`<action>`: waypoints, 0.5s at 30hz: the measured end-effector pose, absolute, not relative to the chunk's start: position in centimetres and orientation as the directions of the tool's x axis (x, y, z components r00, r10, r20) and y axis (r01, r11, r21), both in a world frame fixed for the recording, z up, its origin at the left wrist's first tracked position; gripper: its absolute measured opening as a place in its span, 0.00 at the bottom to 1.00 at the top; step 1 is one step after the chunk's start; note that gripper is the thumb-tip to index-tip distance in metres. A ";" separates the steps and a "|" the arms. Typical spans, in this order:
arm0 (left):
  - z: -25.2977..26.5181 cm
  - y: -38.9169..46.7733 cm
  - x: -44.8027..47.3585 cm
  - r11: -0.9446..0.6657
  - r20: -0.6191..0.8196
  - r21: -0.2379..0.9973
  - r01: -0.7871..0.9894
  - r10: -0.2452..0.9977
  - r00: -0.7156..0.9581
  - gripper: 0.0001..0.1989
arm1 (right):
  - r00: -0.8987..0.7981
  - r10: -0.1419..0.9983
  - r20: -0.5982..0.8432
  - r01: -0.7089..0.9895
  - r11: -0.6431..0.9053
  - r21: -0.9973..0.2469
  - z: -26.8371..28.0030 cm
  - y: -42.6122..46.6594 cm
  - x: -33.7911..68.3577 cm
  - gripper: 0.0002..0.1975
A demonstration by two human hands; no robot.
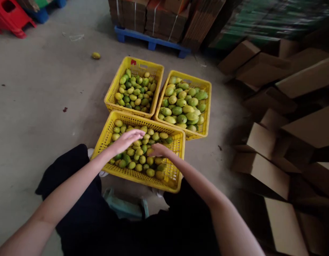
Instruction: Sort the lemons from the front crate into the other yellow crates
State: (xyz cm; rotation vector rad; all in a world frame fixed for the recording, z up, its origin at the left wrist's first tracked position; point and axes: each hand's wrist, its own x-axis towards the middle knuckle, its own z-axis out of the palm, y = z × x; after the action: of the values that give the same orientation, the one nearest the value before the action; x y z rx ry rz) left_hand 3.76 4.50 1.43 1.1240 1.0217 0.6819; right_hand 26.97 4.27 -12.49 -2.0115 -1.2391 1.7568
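Altogether, three yellow crates [127, 174], two hands [129, 137] over fruit [139, 152], perhaps several dozen.

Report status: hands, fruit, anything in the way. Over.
Left hand open over fruit, right hand down at it, grip unclear. Fruit loose in near crate. Far-left crate and far-right crate beyond, nothing seen blocking either hand.

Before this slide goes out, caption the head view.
Left hand and right hand over lemons in the nearest yellow crate, two more lemon-filled crates beyond.
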 end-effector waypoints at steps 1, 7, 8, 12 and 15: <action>1.2 4.6 4.2 0.424 -0.383 0.898 -0.116 0.884 0.268 0.12 | -0.101 0.688 -0.718 0.450 -0.613 -0.650 -11.3 4.6 27.0 0.12; 0.6 3.0 5.9 0.818 -0.815 0.272 -0.507 0.476 0.332 0.17 | -0.443 0.801 -0.402 0.101 -0.401 -0.911 0.8 4.3 25.6 0.07; 0.8 2.5 6.0 0.822 -0.788 0.217 -0.526 0.466 0.403 0.17 | -0.437 0.833 -0.340 0.048 -0.356 -0.933 3.0 4.1 25.1 0.08; 2.2 2.1 5.4 0.710 -0.755 0.114 -0.695 0.517 0.404 0.16 | -0.275 0.950 -0.145 0.052 -0.136 -0.989 6.4 4.1 24.5 0.07; 3.2 3.4 4.0 0.627 -0.769 0.129 -0.768 0.553 0.322 0.14 | -0.065 0.976 -0.206 0.139 -0.196 -0.971 2.3 4.3 24.7 0.04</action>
State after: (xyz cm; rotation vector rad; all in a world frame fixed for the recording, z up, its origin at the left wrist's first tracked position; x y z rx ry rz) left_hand 3.95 3.39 3.16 -0.2801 0.8827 0.8817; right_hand 24.74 4.28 2.30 -1.4211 -1.2646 1.3539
